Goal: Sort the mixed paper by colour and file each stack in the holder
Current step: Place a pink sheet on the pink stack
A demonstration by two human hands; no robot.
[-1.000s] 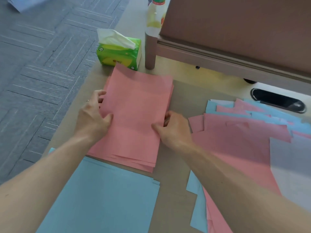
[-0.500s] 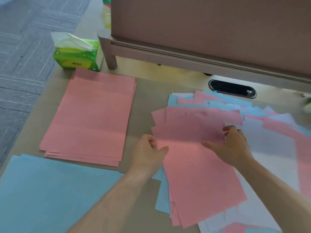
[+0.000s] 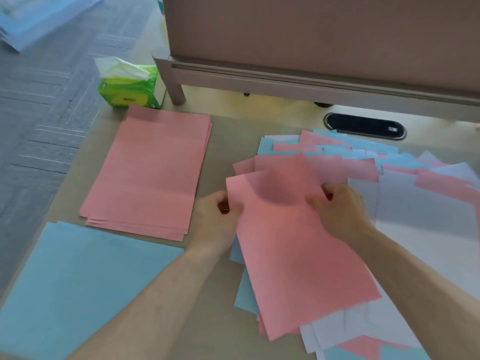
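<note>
Reaching in from the near edge, two bare forearms meet at one pink sheet (image 3: 298,250), which is held to the right of the sorted pink stack (image 3: 150,175) and apart from it. Nearest of all, the blue stack (image 3: 78,281) lies flat on the tabletop (image 3: 223,131), just nearer than the pink stack and close beside its near edge.

The left grip (image 3: 215,216) is closed on the sheet's left edge, pinching it with curled fingers in the gap between the pink stack and the sheet. The right grip (image 3: 340,211) is closed in the same way on the sheet's right edge, farther right of the stack. The sheet's far end bows upward between them. Its near end lies over the mixed spread (image 3: 428,211) of pink, blue and white paper, fanned out to the right of the pink stack.

Right of the stack and farther off, a black oval cable grommet (image 3: 365,125) is set into the tabletop. A green tissue pack (image 3: 130,87) stands just behind the stack's far left corner, a white tissue poking out. A brown divider panel (image 3: 311,35) rises behind the stack's far right. Left of the stack is grey carpet (image 3: 39,113), and far off on it lie blurred pale blue sheets (image 3: 39,16).
</note>
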